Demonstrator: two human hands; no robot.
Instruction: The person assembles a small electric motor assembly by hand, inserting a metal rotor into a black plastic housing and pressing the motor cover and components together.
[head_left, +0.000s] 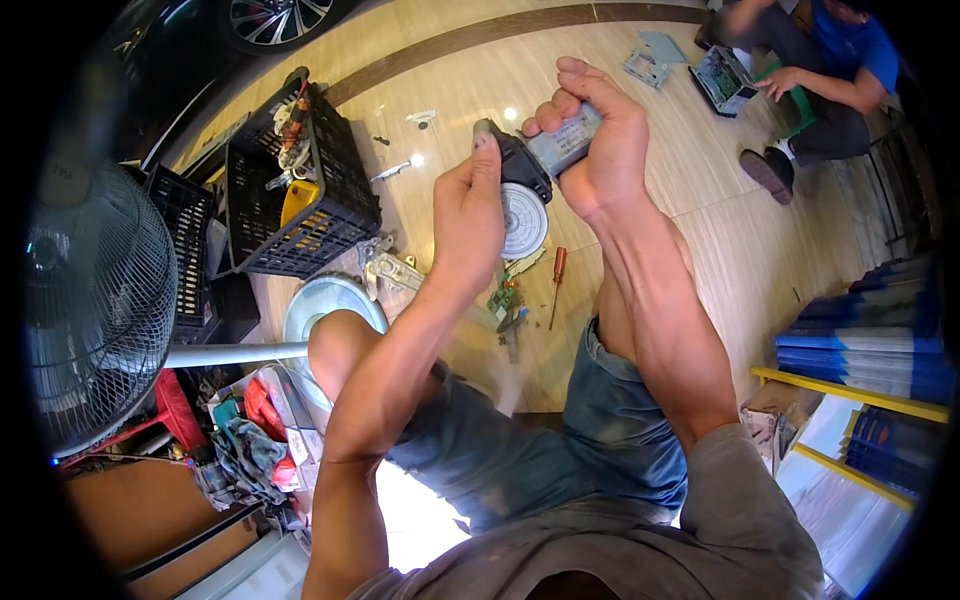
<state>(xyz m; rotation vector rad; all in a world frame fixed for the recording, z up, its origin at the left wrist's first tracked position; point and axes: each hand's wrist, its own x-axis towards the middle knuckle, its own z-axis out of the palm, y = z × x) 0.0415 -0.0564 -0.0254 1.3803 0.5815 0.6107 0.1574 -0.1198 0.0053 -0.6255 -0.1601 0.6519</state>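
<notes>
My left hand (470,205) is closed on a black plastic part (520,160), its thumb pressed on top. My right hand (615,150) is closed round a grey metal block (563,146) with a worn label. The block meets the black part; whether the two are joined I cannot tell. Just below them shows a round pale grey disc (523,220) with ridged rings. A screwdriver (558,285) with a red-orange handle lies on the floor between my knees. Beside it are green circuit board pieces (505,300) and metal brackets (390,268).
On the left stand a black plastic crate (300,235) of parts, a mesh-guarded fan (100,290) and a pale blue round basin or stool (330,295). Blue stacked packs (860,345) fill a yellow-edged rack at right. Another person (845,90) sits far right beside an opened metal case (724,80).
</notes>
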